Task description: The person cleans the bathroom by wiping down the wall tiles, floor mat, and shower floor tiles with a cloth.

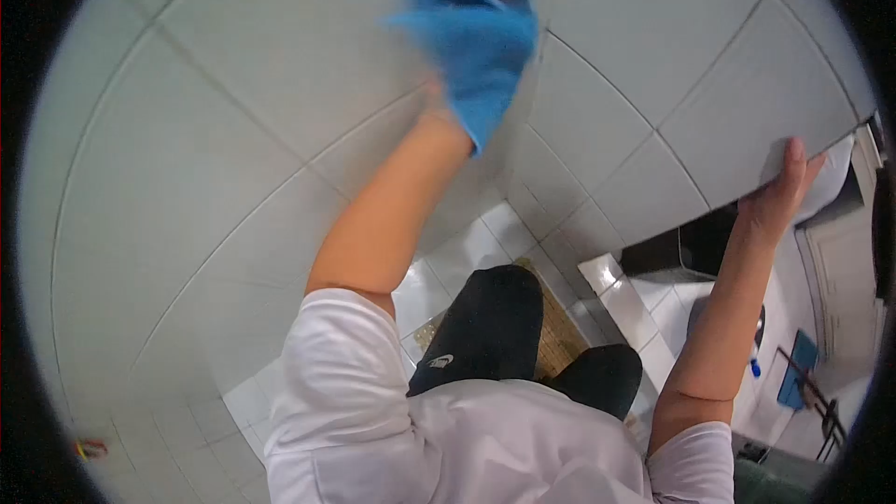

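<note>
My left hand [436,101] is raised against the white tiled wall [252,65], near the corner where two walls meet. A blue cloth [490,51] is held in it, draped over the fingers and down the wrist, and smeared by motion. Most of that hand is hidden under the cloth. On the right, my right hand [780,194] grips the free edge of the tiled partition [737,103]. Its thumb lies on the tile face, while the other fingers are mostly hidden at the edge.
Below my legs a tan mat [560,322] lies on the white floor tiles. A low tiled ledge [627,310] runs beside it. Beyond the partition are a dark box-like object [705,247], a blue flat object [798,369] and a dark thin-barred frame [821,411].
</note>
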Demonstrator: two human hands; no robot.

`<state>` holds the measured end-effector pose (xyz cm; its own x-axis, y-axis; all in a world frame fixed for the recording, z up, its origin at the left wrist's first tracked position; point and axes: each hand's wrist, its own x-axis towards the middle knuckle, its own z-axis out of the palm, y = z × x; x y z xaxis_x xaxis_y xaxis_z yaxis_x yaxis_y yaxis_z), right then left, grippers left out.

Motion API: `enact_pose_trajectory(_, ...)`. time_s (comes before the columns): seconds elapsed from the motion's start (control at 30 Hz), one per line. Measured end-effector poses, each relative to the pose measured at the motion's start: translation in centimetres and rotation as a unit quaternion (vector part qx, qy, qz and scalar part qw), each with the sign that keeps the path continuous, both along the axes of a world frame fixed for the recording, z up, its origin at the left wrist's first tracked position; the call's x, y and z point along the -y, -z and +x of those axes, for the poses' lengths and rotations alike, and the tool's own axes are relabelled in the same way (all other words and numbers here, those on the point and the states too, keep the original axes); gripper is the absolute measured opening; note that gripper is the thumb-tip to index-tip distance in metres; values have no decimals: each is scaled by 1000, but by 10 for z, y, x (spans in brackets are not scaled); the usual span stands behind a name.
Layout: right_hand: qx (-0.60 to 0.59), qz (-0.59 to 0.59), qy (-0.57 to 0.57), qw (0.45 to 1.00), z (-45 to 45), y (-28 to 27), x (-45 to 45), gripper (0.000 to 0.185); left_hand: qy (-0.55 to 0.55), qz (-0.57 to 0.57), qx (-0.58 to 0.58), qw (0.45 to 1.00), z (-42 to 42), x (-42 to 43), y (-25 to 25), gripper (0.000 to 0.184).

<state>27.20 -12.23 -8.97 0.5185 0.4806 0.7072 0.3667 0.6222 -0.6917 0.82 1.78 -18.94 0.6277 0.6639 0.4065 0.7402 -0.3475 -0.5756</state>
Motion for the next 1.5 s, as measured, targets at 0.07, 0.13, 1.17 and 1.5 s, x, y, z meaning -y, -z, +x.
enact_pose_trajectory(0.07,-24,-14,7,1000,6,3,2,74,31,-114,-120,986,21,-7,84,42)
enact_pose_trajectory(0.13,-29,-15,3,999,0,-3,8,72,34,-112,-252,961,7,9,136,44)
enact_pose_trajectory(1.17,183,84,192,960,-21,23,13,60,273,-285,580,713,152,24,53,34)
enact_pose_trajectory(1.5,459,19,334,823,-22,50,10,45,93,-325,701,628,140,38,185,35)
